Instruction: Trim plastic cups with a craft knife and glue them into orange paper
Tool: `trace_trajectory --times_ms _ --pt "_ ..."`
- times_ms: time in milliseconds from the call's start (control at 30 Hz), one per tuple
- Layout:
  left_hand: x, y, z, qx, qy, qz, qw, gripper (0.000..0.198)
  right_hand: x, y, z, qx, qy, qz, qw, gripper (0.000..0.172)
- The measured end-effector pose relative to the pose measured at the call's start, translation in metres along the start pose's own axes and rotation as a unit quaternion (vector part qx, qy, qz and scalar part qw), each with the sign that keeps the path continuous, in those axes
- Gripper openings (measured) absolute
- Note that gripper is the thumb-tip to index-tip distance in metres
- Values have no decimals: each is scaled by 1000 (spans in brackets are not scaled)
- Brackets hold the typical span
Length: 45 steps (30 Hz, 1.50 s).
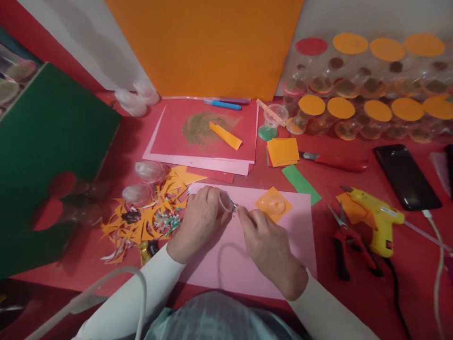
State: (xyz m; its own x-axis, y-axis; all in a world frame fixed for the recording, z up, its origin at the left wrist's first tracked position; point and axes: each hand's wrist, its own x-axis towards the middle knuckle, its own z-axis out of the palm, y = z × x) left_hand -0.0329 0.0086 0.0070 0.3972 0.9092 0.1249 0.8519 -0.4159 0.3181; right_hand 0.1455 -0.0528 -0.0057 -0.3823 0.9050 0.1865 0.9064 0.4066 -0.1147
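My left hand is closed around a small clear plastic cup, tilted with its round rim toward the right. Between the fingertips of my right hand is a small metal-tipped tool, which meets the cup's rim; most of it is hidden by the fingers. Both hands are over a pink sheet of paper. Just right of them on the sheet lies an orange paper square with a clear plastic piece on top.
Orange paper scraps and clear cups lie left. Cutters, a yellow glue gun, a red-handled knife and a phone lie right. Brown powder covers a red sheet. Orange-topped plastic pieces stand behind. A green box stands left.
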Motion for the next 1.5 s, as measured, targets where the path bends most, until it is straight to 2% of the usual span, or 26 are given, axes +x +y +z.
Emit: trace_trajectory --times_ms 233,367,567,733,933,1100,1300,1500 --pt "-1 0 1 -8 0 -4 1000 16 4 -2 0 -14 22 2 1000 36" --pt "-1 -3 3 -6 1 3 1000 16 4 -1 1 -1 14 9 1000 37" --pt "-3 -8 5 -10 29 29 999 19 5 5 3 98 6 58 993 35" --pt "-3 -7 3 -9 34 33 999 23 6 8 -4 154 11 77 985 34" --pt "-2 -3 3 9 22 2 1000 22 2 6 -12 117 -22 63 991 37" --pt "-2 -3 4 24 1 -11 1000 21 1 4 -10 83 -10 50 995 37" --pt "-1 -3 4 17 14 2 1000 20 1 3 -9 71 -30 54 996 38" --pt "-2 -3 4 11 10 4 1000 23 1 3 -2 38 -25 36 998 39"
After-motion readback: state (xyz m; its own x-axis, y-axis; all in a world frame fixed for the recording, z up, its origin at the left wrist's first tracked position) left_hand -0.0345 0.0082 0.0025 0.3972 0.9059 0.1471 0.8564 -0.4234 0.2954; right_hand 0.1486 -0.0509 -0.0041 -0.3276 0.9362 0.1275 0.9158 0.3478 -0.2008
